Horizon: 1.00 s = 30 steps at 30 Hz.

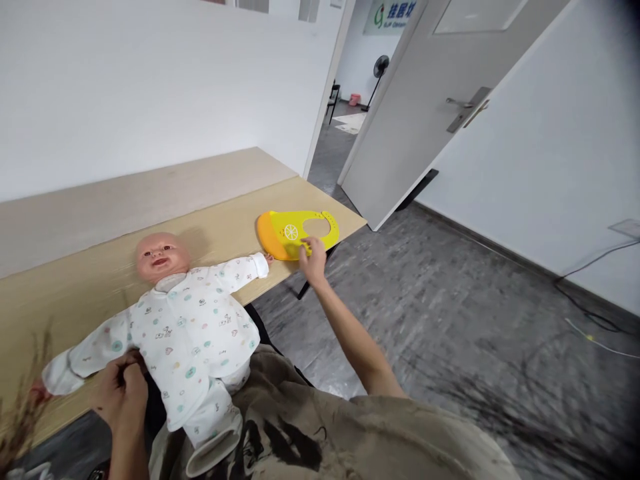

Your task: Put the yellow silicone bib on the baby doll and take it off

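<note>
A baby doll [197, 333] in a white printed top and trousers lies face up, its head and arms on the table and its lower body toward my lap. My left hand [123, 393] is curled closed at the doll's side, below its outstretched arm; whether it grips the clothing is hidden. A yellow bib [297, 223] with an orange pocket and a citrus-slice print lies flat near the table's right corner. Over the bib's near edge is my right hand [313, 261], its fingers bent and apart; contact is hard to judge. The doll's other hand nearly touches the bib's pocket.
The wooden table [235, 207] runs along a white wall. Right of it, a grey door [430, 100] stands open to another room with a standing fan [381, 65]. Cables [585, 303] lie on the grey floor [400, 300] by the right wall.
</note>
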Tool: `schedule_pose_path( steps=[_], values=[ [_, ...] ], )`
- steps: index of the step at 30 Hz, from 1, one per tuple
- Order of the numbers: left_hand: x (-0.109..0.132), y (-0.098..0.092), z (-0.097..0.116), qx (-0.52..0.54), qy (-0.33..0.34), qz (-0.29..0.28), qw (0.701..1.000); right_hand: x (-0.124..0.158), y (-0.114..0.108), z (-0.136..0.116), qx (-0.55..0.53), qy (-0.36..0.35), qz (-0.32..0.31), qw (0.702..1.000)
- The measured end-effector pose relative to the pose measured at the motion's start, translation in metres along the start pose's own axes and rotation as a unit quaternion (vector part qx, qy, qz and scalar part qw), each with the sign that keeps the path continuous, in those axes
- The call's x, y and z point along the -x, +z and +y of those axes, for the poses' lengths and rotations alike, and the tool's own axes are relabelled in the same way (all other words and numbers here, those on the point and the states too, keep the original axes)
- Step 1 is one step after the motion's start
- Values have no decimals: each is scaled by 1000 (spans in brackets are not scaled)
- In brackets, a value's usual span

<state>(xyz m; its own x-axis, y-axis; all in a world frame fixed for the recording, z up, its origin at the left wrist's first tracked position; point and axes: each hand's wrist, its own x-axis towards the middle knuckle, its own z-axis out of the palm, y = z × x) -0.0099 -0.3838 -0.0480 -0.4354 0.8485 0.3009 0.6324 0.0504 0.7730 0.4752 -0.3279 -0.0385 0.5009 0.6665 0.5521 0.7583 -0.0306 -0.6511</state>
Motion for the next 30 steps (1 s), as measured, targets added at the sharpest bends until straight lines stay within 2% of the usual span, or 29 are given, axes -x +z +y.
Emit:
schedule_pose_path(
  steps=[3,6,8,10,13,15,17,20,24,30],
  values=[
    [0,-1,0,12,-46,-10,999,40,22,-33,-77,-95,-87,989],
    [0,-5,0,13,-36,-35,999,44,33,-43,-89,-101,-75,988],
    [-1,-8,1,3,-16,-46,999,27,30,-34,-55,-63,-30,996],
    [-1,-9,3,-11,-2,-45,999,0,20,-15,4,-19,-6,1000],
    [-1,-8,6,-41,3,-50,998,-46,-2,21,120,58,-55,990],
    [-1,-7,6,-45,5,-59,997,-71,-15,42,211,121,-105,964],
    [-2,-6,4,-35,7,-65,997,-86,-21,57,247,149,-122,950],
    [0,-6,3,-27,24,-59,998,-93,-21,68,261,158,-127,944],
    [3,-5,7,-16,96,-18,995,-93,-14,71,270,163,-138,939],
    [3,0,7,-7,123,-2,992,-103,-7,69,273,199,-161,927]
  ],
)
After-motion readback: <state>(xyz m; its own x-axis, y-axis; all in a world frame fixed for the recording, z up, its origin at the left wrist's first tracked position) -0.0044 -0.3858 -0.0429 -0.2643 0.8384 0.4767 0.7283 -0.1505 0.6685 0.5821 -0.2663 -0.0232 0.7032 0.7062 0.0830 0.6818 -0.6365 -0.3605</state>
